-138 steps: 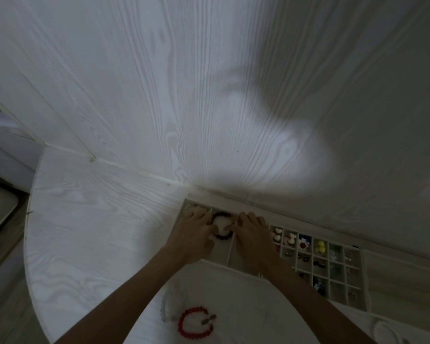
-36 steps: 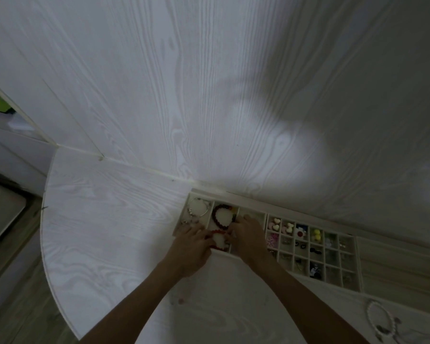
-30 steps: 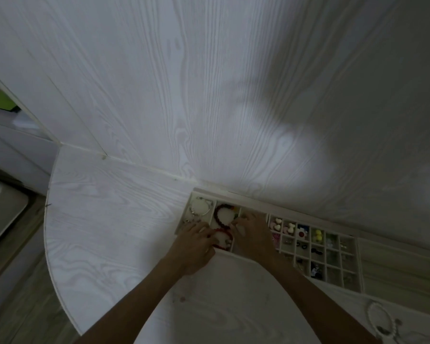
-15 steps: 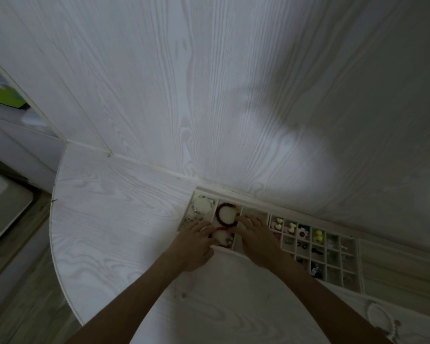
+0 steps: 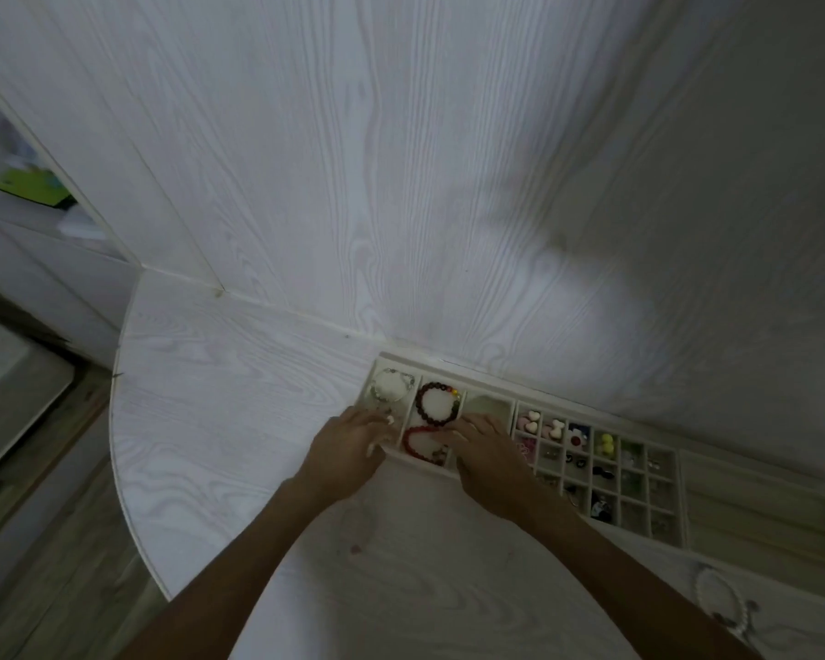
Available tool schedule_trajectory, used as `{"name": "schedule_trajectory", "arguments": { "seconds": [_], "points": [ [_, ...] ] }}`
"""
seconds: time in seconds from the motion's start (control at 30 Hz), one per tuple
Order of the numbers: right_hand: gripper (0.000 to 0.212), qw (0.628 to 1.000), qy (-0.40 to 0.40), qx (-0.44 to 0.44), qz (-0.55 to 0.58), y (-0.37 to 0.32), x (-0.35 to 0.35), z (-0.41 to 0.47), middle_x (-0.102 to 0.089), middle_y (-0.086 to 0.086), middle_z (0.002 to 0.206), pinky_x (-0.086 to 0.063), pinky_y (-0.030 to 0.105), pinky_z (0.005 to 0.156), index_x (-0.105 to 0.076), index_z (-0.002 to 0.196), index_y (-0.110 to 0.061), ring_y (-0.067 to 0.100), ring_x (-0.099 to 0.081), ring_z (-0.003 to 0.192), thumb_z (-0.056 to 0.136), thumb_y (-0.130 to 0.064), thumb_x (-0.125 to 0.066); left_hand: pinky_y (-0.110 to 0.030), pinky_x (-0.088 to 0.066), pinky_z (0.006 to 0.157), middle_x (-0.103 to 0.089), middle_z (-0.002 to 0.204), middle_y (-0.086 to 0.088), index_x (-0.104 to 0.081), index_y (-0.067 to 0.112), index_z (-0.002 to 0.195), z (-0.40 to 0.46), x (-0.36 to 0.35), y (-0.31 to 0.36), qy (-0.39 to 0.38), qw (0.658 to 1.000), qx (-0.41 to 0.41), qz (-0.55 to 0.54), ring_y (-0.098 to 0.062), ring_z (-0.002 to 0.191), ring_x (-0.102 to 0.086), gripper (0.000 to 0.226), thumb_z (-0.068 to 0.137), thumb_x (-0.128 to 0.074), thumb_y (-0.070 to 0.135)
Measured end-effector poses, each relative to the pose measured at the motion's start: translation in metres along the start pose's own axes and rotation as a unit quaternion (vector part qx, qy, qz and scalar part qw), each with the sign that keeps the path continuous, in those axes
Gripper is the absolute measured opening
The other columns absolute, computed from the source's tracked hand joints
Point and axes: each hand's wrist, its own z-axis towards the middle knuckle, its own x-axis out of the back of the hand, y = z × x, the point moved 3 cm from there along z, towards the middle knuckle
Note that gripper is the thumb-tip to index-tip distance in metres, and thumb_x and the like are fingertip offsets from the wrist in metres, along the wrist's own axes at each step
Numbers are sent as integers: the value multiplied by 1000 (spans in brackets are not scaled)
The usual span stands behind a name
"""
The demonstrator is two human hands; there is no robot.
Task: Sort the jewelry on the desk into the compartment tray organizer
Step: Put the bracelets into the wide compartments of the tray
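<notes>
A white compartment tray (image 5: 422, 464) stands against the wall at the back of the desk. Its left long compartments hold a clear silver bracelet (image 5: 391, 390) and a dark bead bracelet (image 5: 437, 404). A red bead bracelet (image 5: 422, 445) lies in the same compartment as the dark one, nearer to me. My left hand (image 5: 348, 450) rests at the tray's front left corner, fingers curled over the rim. My right hand (image 5: 489, 452) lies flat on the tray just right of the red bracelet. Neither hand grips it.
Small compartments to the right hold heart beads (image 5: 529, 420), a yellow piece (image 5: 607, 443) and dark earrings. A white bead bracelet (image 5: 720, 607) lies on the desk at the lower right. The desk's rounded edge (image 5: 115, 469) drops to the floor on the left.
The red bracelet, earlier on the desk near me, now lies in the tray below the dark bracelet. Both hands have eased apart from it over the last second.
</notes>
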Motion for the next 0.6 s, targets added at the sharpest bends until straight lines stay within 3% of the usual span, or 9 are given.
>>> {"name": "schedule_trajectory", "arguments": {
  "seconds": [0.07, 0.17, 0.27, 0.37, 0.47, 0.6],
  "points": [
    [40, 1000, 17, 3, 18, -9, 5, -5, -68, 6, 105, -48, 38, 86, -68, 106, -11, 27, -62, 99, 70, 6, -63, -23, -43, 81, -64, 117, 12, -67, 32, 110, -16, 8, -18, 34, 989, 116, -81, -10, 107, -56, 28, 88, -55, 20],
    [37, 998, 19, 35, 55, -27, 1, -18, -66, 1, 108, -47, 34, 85, -66, 111, -18, 22, -59, 101, 77, -2, -62, -21, -43, 75, -66, 110, 17, -66, 39, 103, -45, 9, -45, 9, 966, 229, -123, -4, 94, -59, 25, 89, -55, 22],
    [41, 994, -48, 38, 89, -46, -20, -26, -58, 4, 127, -39, 36, 100, -56, 127, -18, 23, -49, 120, 87, -9, -52, -24, -47, 82, -66, 116, 10, -68, 29, 110, -68, 0, -61, -48, 953, 263, -141, -9, 101, -62, 25, 90, -56, 19],
    [52, 986, -127, 2, 107, -61, -46, -27, -31, 5, 152, -21, 34, 113, -30, 146, -17, 21, -26, 139, 95, -15, -40, -32, -48, 94, -68, 116, -1, -68, 19, 112, -82, -14, -64, -78, 931, 292, -205, -16, 106, -62, 26, 88, -60, 13],
    [58, 973, -171, -61, 145, -75, -62, -23, -18, 5, 156, -24, 35, 111, -16, 150, -16, 22, -21, 140, 96, -15, -38, -35, -48, 96, -68, 116, -4, -66, 17, 114, -90, -29, -57, -93, 921, 302, -227, -18, 105, -62, 27, 87, -64, 17],
    [62, 964, -200, -95, 148, -81, -74, -17, -31, 10, 142, -35, 37, 99, -15, 150, -22, 28, -32, 125, 93, -12, -39, -26, -48, 85, -67, 110, 2, -63, 21, 116, -93, -41, -43, -68, 928, 304, -205, -14, 100, -63, 36, 83, -70, 33]
  ]
}}
